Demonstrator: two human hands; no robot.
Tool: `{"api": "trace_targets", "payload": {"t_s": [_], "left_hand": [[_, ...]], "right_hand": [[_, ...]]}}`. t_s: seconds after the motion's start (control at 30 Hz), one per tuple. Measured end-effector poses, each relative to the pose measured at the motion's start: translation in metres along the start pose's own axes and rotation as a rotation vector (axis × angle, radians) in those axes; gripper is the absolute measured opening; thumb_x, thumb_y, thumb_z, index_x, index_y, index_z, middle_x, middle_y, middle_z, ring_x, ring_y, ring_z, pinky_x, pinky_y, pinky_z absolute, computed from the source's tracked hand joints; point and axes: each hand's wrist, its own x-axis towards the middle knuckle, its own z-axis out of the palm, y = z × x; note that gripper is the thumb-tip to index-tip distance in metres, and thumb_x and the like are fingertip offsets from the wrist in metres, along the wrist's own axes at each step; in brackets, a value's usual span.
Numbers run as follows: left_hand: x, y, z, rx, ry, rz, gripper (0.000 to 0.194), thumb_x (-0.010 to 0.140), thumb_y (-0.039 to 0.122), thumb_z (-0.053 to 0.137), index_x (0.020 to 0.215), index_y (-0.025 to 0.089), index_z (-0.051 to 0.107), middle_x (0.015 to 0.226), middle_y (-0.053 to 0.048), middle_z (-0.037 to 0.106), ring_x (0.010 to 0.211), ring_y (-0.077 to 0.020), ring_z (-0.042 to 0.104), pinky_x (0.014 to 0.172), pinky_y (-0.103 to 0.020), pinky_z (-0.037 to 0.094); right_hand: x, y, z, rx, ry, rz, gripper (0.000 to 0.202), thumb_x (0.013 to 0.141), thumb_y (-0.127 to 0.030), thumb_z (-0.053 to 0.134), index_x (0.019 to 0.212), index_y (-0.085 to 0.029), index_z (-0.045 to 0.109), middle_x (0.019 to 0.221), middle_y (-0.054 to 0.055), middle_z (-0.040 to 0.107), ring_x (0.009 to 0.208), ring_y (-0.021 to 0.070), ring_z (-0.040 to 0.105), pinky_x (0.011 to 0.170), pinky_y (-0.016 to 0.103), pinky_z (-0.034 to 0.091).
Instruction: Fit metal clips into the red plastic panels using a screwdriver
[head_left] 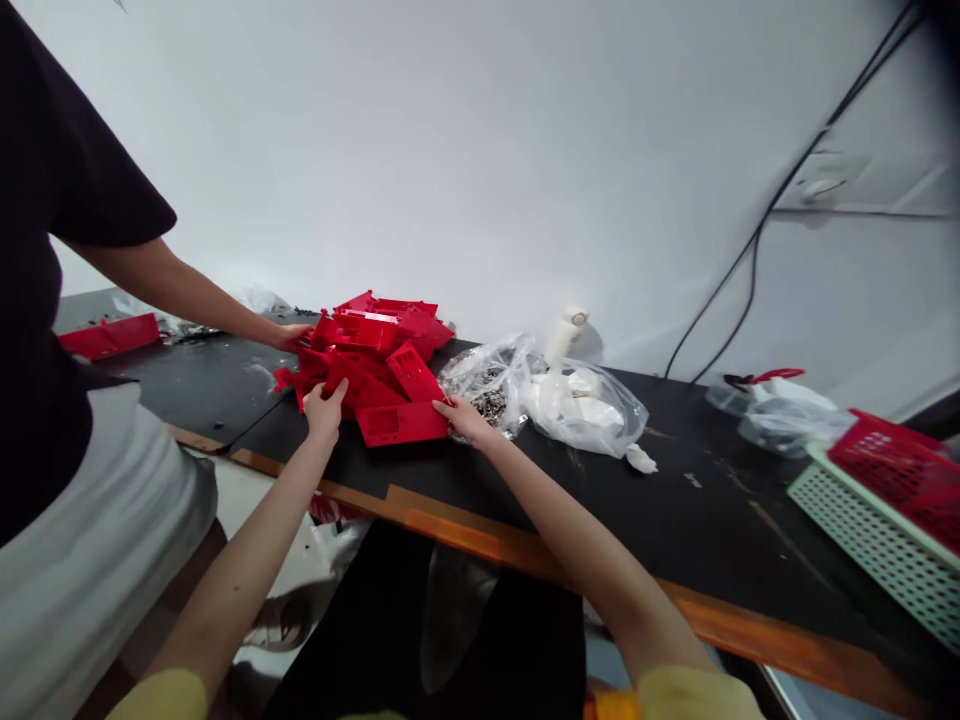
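Red plastic panels lie in a loose, overlapping pile on the black counter, near its front edge. The right hand pinches the end of a front panel; the left hand touches the pile's near side, its grip unclear. A co-worker's hand also touches the pile. Pulling from both sides could topple the stack, or drag the bag of small metal pieces beside it.
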Motion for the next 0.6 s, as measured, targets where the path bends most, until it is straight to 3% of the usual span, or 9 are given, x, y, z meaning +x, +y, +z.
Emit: {"api": "trace_targets", "payload": {"t_s": [0.17, 0.27, 0.4, 0.5, 0.6], "left_hand": [[0.001, -0.005, -0.009, 0.018, -0.051, -0.047, 0.032, 0.092, 0.034, 0.059, 0.117, 0.014, 0.058, 0.114, -0.009, 0.062, 0.097, -0.02, 0.063, 0.083, -0.04, 0.055], [-0.006, -0.009, -0.023, 0.076, -0.064, -0.046, 0.031, 0.092, 0.034, 0.059, 0.116, 0.014, 0.058, 0.114, -0.008, 0.062, 0.097, -0.0199, 0.063, 0.083, -0.04, 0.055], [-0.013, -0.009, -0.041, 0.194, -0.04, -0.005, 0.03, 0.092, 0.034, 0.059, 0.113, 0.014, 0.059, 0.112, -0.008, 0.062, 0.096, -0.0198, 0.062, 0.083, -0.04, 0.054], [-0.027, 0.003, -0.048, 0.262, 0.036, 0.057, 0.031, 0.089, 0.034, 0.061, 0.113, 0.014, 0.057, 0.118, -0.009, 0.058, 0.104, -0.0225, 0.058, 0.091, -0.045, 0.049], [-0.056, 0.026, -0.05, 0.29, 0.061, 0.158, 0.039, 0.084, 0.031, 0.062, 0.117, 0.014, 0.051, 0.13, -0.015, 0.046, 0.121, -0.0263, 0.047, 0.106, -0.044, 0.036]], "right_hand": [[-0.005, -0.01, 0.005, -0.02, -0.07, -0.003, 0.029, 0.094, -0.037, 0.055, 0.112, -0.014, 0.059, 0.1, 0.005, 0.063, 0.079, 0.0135, 0.062, 0.068, 0.03, 0.055], [-0.027, -0.011, 0.002, -0.019, -0.132, -0.035, 0.025, 0.094, -0.035, 0.055, 0.105, -0.013, 0.059, 0.087, 0.002, 0.061, 0.066, 0.0092, 0.058, 0.057, 0.024, 0.051], [-0.066, -0.007, -0.014, 0.0, -0.206, -0.043, 0.02, 0.093, -0.033, 0.057, 0.095, -0.013, 0.057, 0.068, -0.005, 0.052, 0.048, 0.0041, 0.043, 0.043, 0.016, 0.035], [-0.091, -0.002, -0.033, 0.028, -0.239, -0.012, 0.024, 0.089, -0.04, 0.059, 0.09, -0.017, 0.053, 0.06, -0.008, 0.045, 0.044, 0.0037, 0.038, 0.039, 0.016, 0.024], [-0.109, 0.006, -0.054, 0.042, -0.239, 0.04, 0.033, 0.081, -0.049, 0.062, 0.087, -0.019, 0.05, 0.056, -0.008, 0.041, 0.044, 0.0044, 0.036, 0.039, 0.017, 0.018]]}}
